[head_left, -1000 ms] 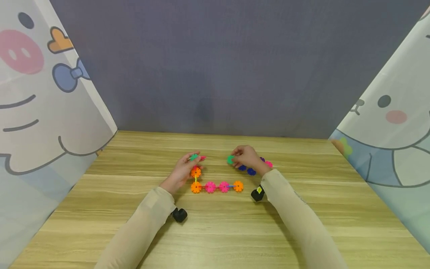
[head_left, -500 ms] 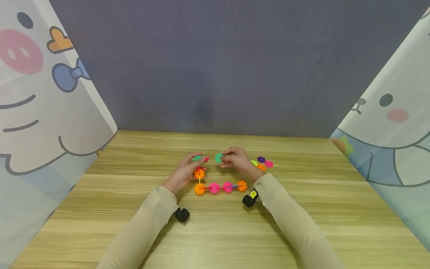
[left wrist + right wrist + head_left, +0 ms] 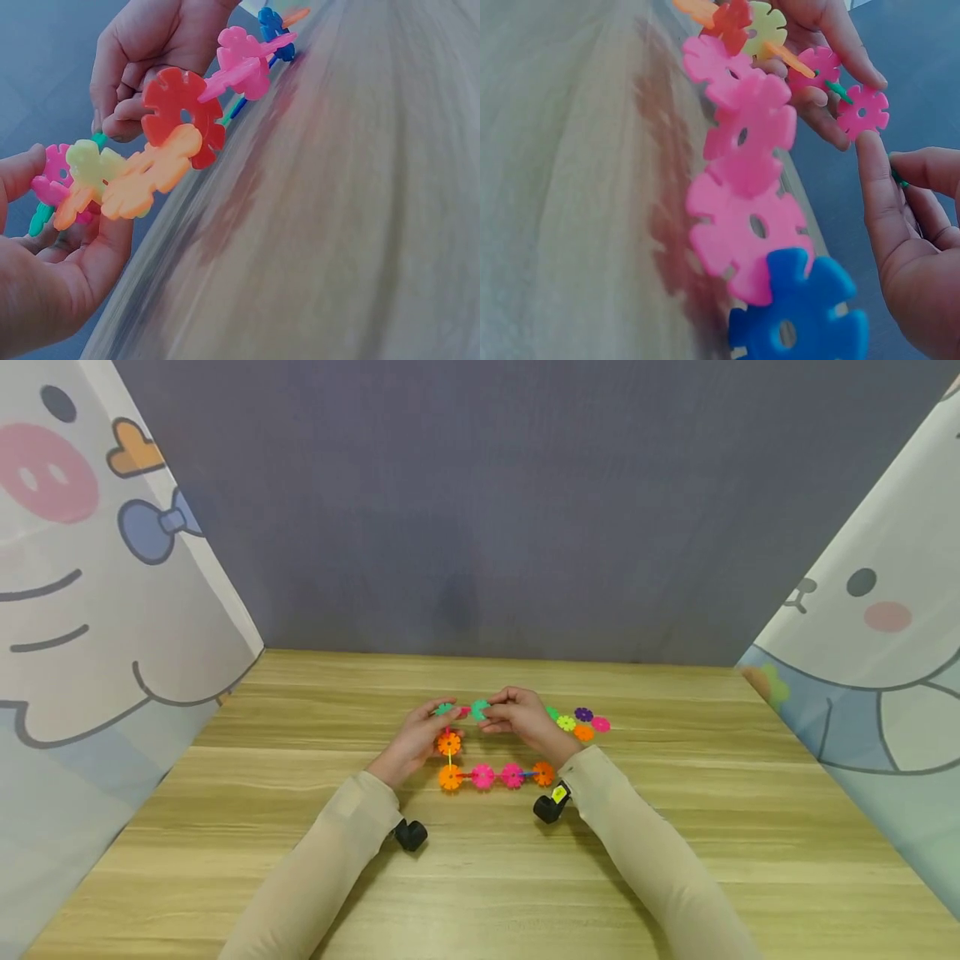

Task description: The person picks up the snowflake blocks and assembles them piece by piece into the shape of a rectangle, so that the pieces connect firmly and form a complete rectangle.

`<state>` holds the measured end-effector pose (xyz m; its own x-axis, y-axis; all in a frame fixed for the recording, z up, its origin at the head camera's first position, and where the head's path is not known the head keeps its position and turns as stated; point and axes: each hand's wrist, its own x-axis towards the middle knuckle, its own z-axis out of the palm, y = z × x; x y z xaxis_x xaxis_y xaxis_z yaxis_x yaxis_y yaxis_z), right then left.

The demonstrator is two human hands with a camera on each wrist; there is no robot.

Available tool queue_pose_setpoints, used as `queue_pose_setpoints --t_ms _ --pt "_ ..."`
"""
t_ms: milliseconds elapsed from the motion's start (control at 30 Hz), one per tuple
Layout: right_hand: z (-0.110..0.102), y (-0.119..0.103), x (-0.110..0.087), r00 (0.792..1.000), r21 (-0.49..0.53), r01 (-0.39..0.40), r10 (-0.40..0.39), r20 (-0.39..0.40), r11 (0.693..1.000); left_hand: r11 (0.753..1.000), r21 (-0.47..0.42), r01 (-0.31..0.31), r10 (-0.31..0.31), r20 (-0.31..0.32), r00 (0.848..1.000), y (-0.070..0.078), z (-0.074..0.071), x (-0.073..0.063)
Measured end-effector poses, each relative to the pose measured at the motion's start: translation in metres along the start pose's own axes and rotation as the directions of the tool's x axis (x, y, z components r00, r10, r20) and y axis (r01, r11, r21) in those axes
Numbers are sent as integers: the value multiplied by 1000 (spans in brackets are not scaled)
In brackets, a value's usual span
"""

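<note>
A chain of slotted, flower-shaped plastic discs bends in an L, with an orange disc at the corner and pink discs along the near row. My left hand grips the chain's far end, around a green disc. Past its fingertips a pink disc sticks out on edge. Between thumb and fingers, my right hand pinches another green disc, held against that pink disc. In the right wrist view the right fingers mostly hide this green disc; whether the two interlock I cannot tell.
Right of the right hand lie several loose flower discs, among them yellow-green, purple, pink and orange. A grey partition rises behind the wooden table. Printed cartoon panels stand at both sides.
My right hand has moved left with the green disc, up to the pink disc at the left hand. The left hand and chain have shifted slightly right. Loose discs at right are now uncovered.
</note>
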<state>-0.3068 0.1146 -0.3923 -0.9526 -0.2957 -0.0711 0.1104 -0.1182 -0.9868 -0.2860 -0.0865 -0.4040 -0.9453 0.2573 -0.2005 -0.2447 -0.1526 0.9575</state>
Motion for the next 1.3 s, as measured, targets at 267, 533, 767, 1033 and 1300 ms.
queue_pose_setpoints --t_ms 267,533,767,1033,1300 --pt "-1 2 -5 1000 29 -17 17 -7 999 1000 16 4 -4 3 1000 -3 1 -2" --pt "0 -1 -4 1000 13 -8 8 4 1000 999 36 12 -11 -4 1000 -1 3 2" --pt "2 3 -5 1000 0 -5 5 -19 1000 998 70 0 0 1 1000 -3 0 1" --pt "4 2 -5 999 5 -10 10 -33 1000 994 104 -14 16 -19 1000 -6 0 1" --pt "4 0 -6 998 19 -19 20 -54 1000 992 126 -15 18 -28 999 -4 4 -1"
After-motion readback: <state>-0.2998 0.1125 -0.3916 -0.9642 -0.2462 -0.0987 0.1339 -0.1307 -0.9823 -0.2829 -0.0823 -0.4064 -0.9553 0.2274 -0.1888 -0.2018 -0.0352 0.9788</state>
